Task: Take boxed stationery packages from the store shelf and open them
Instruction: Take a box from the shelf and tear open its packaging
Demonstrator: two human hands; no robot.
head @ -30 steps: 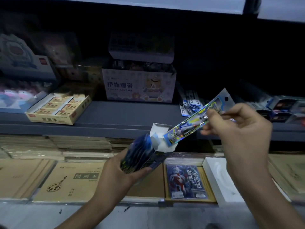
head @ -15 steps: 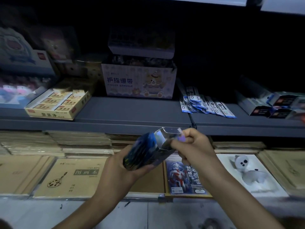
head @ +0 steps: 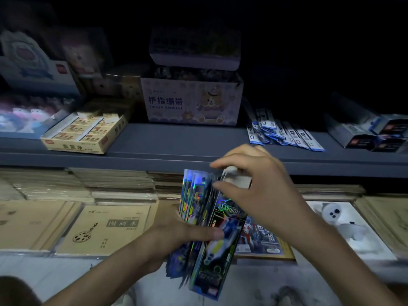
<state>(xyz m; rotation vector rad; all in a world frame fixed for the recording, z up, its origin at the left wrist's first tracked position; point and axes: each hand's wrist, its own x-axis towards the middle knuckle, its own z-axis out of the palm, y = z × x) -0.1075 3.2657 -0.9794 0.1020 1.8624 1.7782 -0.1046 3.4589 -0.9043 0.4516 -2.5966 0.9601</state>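
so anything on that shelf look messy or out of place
The blue-and-white packets on the grey shelf lie fanned in a loose overlapping heap, not stacked. Two loose pieces sit askew on the yellow eraser box. Otherwise nothing stands out.

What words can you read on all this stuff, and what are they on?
"护指绷带": bear-printed display box.
"FINGER BANDAGE": same box, underneath.
"图画本", upside down: brown drawing book.
"0" and "5": blue-and-white packets.
Yellow eraser box and holographic box: print too blurred.
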